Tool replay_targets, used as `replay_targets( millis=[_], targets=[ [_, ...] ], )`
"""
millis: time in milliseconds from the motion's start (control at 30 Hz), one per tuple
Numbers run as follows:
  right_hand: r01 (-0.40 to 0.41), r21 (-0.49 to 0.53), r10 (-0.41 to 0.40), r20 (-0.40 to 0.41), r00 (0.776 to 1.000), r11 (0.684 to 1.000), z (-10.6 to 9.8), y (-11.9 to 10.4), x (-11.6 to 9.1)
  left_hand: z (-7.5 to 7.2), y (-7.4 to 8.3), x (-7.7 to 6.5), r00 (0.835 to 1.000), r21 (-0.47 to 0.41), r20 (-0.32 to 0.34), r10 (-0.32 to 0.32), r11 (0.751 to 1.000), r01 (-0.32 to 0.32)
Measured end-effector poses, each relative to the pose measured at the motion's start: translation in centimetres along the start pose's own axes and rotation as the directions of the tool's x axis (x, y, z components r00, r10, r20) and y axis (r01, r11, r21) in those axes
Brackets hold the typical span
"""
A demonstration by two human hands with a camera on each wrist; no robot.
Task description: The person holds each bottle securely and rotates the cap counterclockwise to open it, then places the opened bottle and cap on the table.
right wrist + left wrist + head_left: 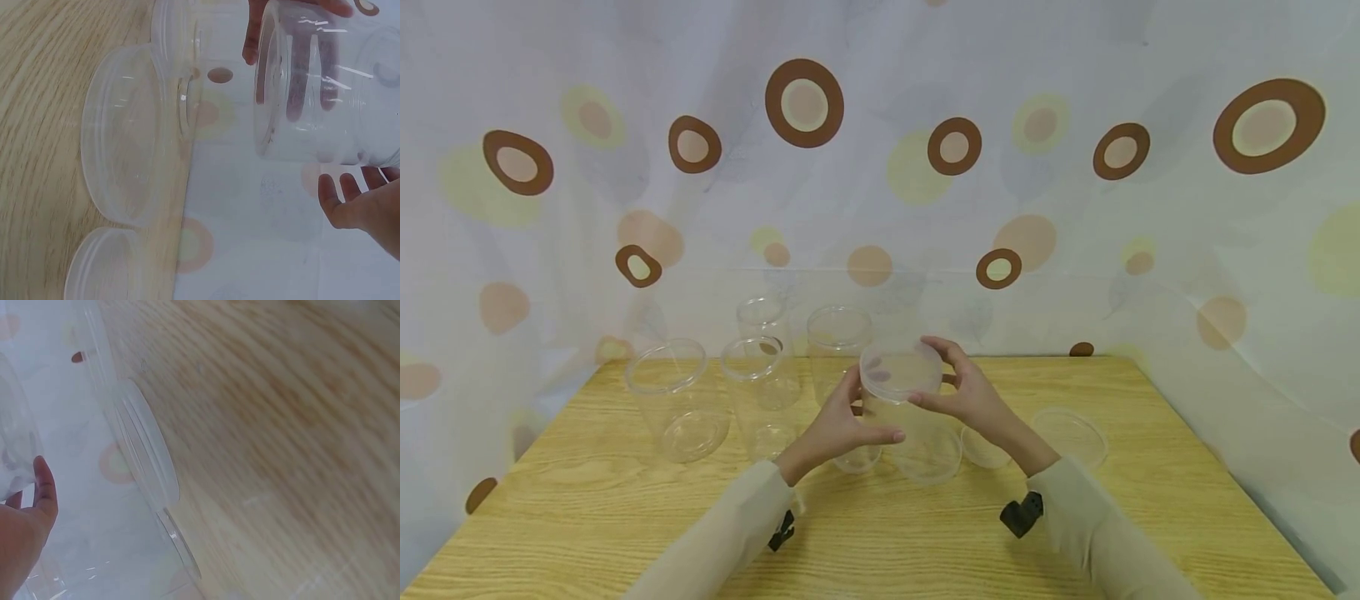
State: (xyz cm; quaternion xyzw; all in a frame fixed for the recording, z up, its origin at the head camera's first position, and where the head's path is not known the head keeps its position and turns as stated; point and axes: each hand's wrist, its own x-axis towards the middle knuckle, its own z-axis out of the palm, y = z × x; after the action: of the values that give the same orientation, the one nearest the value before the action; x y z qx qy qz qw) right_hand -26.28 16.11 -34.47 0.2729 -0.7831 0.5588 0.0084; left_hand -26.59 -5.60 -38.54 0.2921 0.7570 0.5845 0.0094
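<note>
A clear round jar is held up between both hands above the table, with a translucent lid at its top. My left hand grips the jar's side; its fingers show through the clear wall in the right wrist view, and its thumb stretches out in front. At the upper right side, my right hand holds the lid's edge between thumb and fingers. Below the jar, a large translucent lid lies on the table, with a smaller lid to its right.
To the left stand several open clear jars, among them a wide jar and a narrower jar. A tall jar is behind the left hand. Another lid lies right of the right wrist. A patterned sheet hangs behind the wooden table.
</note>
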Motion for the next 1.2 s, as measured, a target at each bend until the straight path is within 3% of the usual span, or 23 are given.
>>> replay_targets(
  millis=[167, 500, 733, 1000, 1200],
  targets=[
    [0.027, 0.092, -0.037, 0.112, 0.993, 0.995, -0.8, 0.2, 0.2, -0.3, 1.8, -0.5, 0.999, -0.014, 0.049, -0.005, 1.000, 0.006],
    [0.030, 0.270, -0.101, 0.252, 0.962, 0.962, -1.8, 0.8, 0.5, -0.6, 2.3, -0.5, 0.994, -0.018, 0.111, -0.015, 1.000, 0.017],
    [0.011, 0.397, -0.154, 0.328, 0.932, 0.918, -2.1, 1.3, 1.0, -0.7, 2.3, -0.5, 0.988, -0.052, 0.152, 0.026, 0.998, -0.018],
    [0.001, 0.422, -0.177, 0.380, 0.908, 0.907, -2.4, 1.0, 1.1, -1.1, 2.0, -0.4, 0.977, -0.108, 0.210, 0.043, 0.994, -0.021],
    [0.000, 0.415, -0.169, 0.372, 0.913, 0.910, -2.5, 0.9, 1.1, -1.2, 2.1, -0.4, 0.980, -0.111, 0.191, 0.052, 0.993, -0.031]
  ],
)
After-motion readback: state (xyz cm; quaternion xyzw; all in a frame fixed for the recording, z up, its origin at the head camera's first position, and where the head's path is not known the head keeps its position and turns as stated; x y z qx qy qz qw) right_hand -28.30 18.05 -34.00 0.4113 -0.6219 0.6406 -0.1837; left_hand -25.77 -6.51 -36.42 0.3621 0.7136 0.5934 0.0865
